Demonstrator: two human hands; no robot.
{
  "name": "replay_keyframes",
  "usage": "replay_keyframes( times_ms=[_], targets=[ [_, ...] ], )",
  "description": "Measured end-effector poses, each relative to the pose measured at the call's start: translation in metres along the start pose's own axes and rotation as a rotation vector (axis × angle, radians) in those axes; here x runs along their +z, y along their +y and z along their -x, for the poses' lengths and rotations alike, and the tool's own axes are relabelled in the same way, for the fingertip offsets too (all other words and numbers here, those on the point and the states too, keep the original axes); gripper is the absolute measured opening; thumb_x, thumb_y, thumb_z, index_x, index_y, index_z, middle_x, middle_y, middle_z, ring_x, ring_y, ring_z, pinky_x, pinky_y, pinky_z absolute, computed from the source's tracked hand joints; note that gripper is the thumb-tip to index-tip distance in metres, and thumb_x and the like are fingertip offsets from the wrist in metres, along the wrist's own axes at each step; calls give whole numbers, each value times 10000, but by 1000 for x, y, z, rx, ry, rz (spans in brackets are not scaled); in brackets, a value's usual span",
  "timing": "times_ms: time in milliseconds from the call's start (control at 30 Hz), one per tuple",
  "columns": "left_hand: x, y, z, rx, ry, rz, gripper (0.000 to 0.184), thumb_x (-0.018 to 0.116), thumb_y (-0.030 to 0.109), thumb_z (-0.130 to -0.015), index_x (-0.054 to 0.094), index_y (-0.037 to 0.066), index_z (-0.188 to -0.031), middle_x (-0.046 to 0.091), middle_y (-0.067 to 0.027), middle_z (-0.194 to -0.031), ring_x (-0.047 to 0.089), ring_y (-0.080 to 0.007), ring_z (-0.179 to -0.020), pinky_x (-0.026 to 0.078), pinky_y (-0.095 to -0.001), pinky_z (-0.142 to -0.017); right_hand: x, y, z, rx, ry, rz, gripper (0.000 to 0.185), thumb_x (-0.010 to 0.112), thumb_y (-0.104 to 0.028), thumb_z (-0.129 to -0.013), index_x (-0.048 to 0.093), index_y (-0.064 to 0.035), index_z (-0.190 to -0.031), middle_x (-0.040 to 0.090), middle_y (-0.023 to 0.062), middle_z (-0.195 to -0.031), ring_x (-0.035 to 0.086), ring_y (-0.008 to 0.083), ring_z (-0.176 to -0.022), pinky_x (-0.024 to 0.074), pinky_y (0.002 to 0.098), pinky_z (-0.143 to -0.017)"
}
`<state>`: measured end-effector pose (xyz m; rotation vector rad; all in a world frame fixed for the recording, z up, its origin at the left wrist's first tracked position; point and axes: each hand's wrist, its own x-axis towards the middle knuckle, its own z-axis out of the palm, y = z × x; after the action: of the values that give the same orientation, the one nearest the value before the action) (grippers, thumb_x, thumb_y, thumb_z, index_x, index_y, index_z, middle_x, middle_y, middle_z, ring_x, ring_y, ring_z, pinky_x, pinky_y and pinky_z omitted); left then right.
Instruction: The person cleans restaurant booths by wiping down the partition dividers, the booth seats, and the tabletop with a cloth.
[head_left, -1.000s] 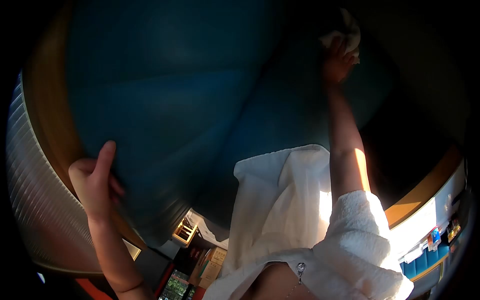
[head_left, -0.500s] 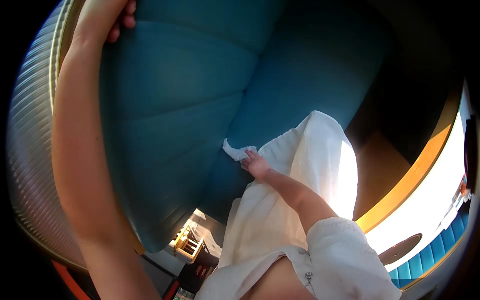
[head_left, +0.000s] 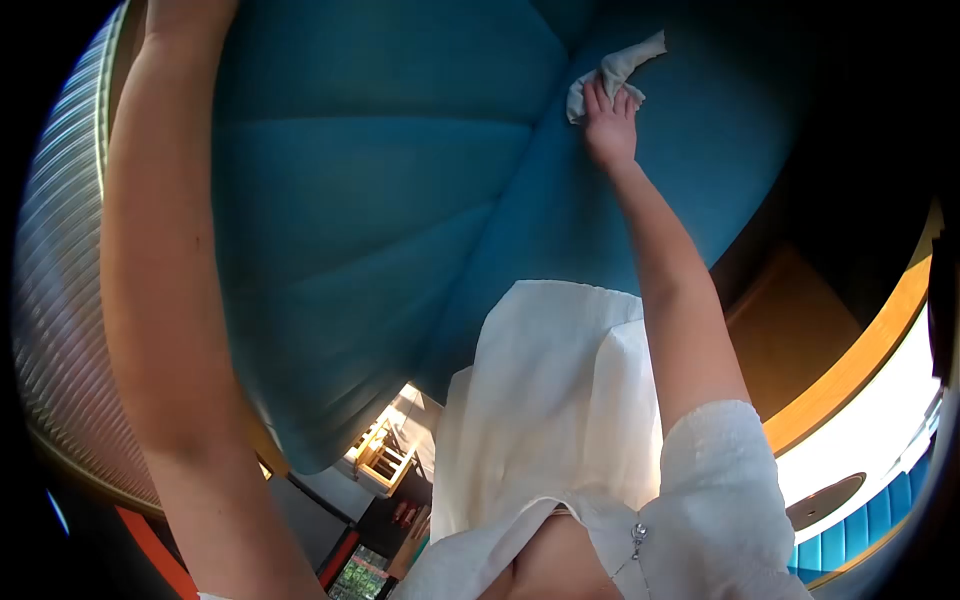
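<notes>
My right hand (head_left: 610, 125) is stretched far forward over the blue padded seat (head_left: 680, 180). Under and around its fingers is a crumpled white cloth (head_left: 625, 65), pressed onto the seat near the seam with the backrest. One end of the cloth sticks out beyond the fingertips. At the upper left, the blue backrest (head_left: 370, 180) stands beside my left arm. Only the base of my left hand (head_left: 190, 12) shows at the top edge, and its fingers are out of frame.
A ribbed translucent panel (head_left: 60, 300) runs along the left. To the right, a round white table with a wooden edge (head_left: 850, 375) curves close to the seat. A wooden chair (head_left: 385, 455) stands on the floor below. More blue seating (head_left: 870, 535) lies at lower right.
My right hand has slid forward along the seat with the white cloth, from beside my lap to deeper in the booth. My left hand has moved up, its fingers leaving the frame.
</notes>
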<state>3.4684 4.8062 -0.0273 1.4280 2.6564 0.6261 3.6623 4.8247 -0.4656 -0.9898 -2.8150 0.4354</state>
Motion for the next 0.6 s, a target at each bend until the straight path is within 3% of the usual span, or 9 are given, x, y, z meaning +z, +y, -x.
replay_keyframes(
  times_ms=[100,167,200,233,300,367,467,567,600],
  targets=[
    [2,-8,86,464,101,-204,292,653,252,-782,519,56,-952,410,-181,-1025,362,-317,-894,310,-402,-762,23,-32,13,1,24,-15,497,413,-194,-872,359,-119,-1360,387,63,-1393,287,342,-1321,177,479,-1104],
    [-10,-26,171,474,4,-314,412,679,188,-757,527,53,-1116,367,-231,-1250,353,-393,-1131,309,-455,-938,3,-36,11,-20,-65,41,512,414,-207,-869,347,-122,-1369,374,57,-1404,293,338,-1319,177,477,-1104],
    [-27,-42,226,376,-58,-405,492,692,156,-745,530,52,-1198,346,-256,-1362,348,-430,-1249,308,-481,-1026,15,-33,6,-20,9,11,492,421,-195,-860,388,-109,-1344,402,52,-1386,308,334,-1310,192,477,-1097],
    [-74,-73,323,122,-159,-612,600,684,179,-762,434,55,-1293,250,-271,-1414,287,-459,-1281,256,-540,-1039,9,-37,1,-7,4,8,492,421,-195,-860,388,-109,-1344,402,52,-1386,308,334,-1310,192,477,-1097],
    [-99,-86,369,0,-269,-789,700,622,261,-826,270,77,-1403,171,-283,-1446,200,-494,-1313,195,-587,-1042,2,-39,-12,33,22,145,467,440,-182,-846,444,-91,-1304,441,47,-1357,319,338,-1300,211,482,-1082],
    [-165,-121,445,-9,-368,-883,676,499,356,-883,206,86,-1429,179,-289,-1446,198,-498,-1314,161,-586,-1053,-2,-56,-18,-91,83,90,421,447,-176,-838,511,-63,-1239,477,56,-1323,324,347,-1293,223,485,-1070],
    [-162,-147,455,40,-209,-817,663,381,409,-910,153,90,-1444,205,-296,-1437,211,-498,-1311,133,-589,-1057,-7,-97,7,-98,25,126,385,444,-168,-831,566,-31,-1169,520,82,-1271,358,349,-1268,221,485,-1073],
    [-147,-146,460,128,-127,-790,661,372,403,-905,168,75,-1441,237,-301,-1423,235,-491,-1305,122,-590,-1058,17,-134,81,-107,8,10,378,444,-145,-824,568,-3,-1152,548,107,-1215,380,369,-1251,207,480,-1087],
    [-136,-143,446,182,-92,-812,632,381,351,-909,203,30,-1424,249,-261,-1437,255,-464,-1310,148,-562,-1066,36,-156,115,-137,-33,-50,372,445,-146,-827,571,1,-1145,549,113,-1206,375,365,-1255,208,478,-1088]
  ],
)
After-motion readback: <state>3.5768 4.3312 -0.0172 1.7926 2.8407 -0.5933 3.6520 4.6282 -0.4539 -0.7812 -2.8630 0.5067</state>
